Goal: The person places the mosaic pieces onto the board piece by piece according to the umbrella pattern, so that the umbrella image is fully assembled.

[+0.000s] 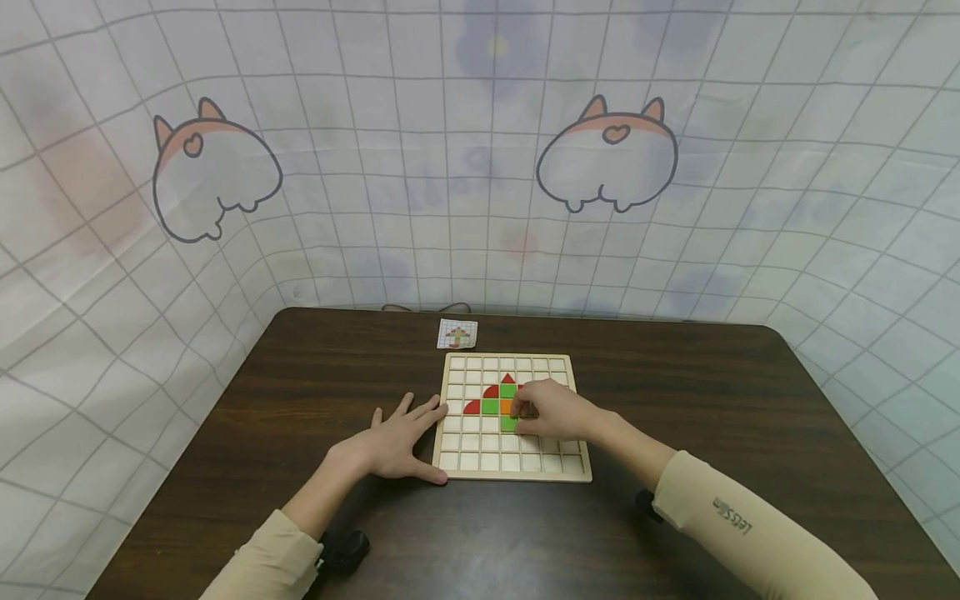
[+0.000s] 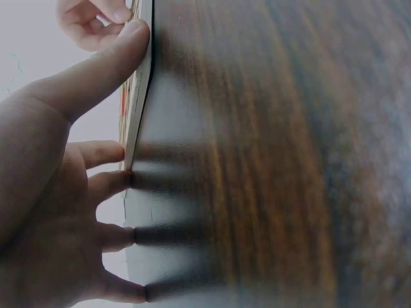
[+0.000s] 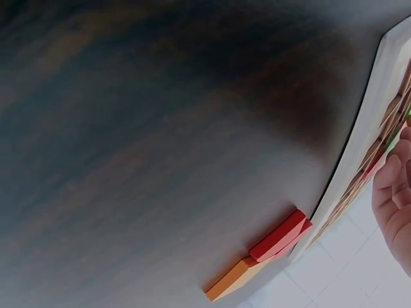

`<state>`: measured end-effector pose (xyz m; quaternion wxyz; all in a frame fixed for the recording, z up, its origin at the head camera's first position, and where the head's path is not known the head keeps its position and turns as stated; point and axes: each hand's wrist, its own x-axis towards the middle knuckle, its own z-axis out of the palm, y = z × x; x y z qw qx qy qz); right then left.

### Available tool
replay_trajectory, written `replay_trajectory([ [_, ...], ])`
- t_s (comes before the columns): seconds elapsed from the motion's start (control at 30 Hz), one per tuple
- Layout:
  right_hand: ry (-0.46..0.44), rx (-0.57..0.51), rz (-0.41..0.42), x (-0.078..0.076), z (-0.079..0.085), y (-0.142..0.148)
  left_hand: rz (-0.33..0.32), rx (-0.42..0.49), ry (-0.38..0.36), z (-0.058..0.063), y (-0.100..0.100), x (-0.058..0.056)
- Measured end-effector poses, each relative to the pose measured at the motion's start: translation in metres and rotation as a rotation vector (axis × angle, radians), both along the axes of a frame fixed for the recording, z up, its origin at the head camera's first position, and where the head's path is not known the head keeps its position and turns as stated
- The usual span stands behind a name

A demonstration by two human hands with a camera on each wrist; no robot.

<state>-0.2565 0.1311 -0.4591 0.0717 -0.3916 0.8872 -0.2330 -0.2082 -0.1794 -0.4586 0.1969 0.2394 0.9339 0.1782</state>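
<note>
A square wooden grid board (image 1: 513, 476) lies on the table with red, green and orange tiles in its middle cells. My left hand (image 1: 393, 442) is spread at the board's left side, with its thumb at the front corner and fingertips along the edge. Over the tiles, my right hand (image 1: 555, 408) has curled fingers and thumb close to a green tile (image 1: 508, 423) and an orange tile (image 1: 506, 407). Whether a tile is between those fingertips is hidden. In the right wrist view, a red block (image 3: 279, 235) and an orange block (image 3: 234, 279) lie beside the board.
A small picture card (image 1: 457, 334) lies behind the board on the dark wood table (image 1: 337, 350). A patterned white cloth (image 1: 412, 167) hangs beyond the table's back edge. A thin dark cord or strap (image 1: 426, 307) shows at that edge.
</note>
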Motion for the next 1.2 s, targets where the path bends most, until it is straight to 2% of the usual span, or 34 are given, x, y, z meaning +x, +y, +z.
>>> replay_trajectory([
  [0.37, -0.051, -0.108, 0.015, -0.002, 0.003, 0.023, -0.001, 0.0, 0.003, -0.001, 0.0, 0.0],
  [0.97, -0.168, -0.093, -0.169, 0.01, 0.016, 0.089, 0.001, -0.007, 0.007, 0.0, 0.0, 0.0],
  [1.2, -0.193, -0.051, -0.193, 0.01, 0.017, 0.114, 0.0, -0.006, 0.002, 0.0, 0.0, 0.0],
])
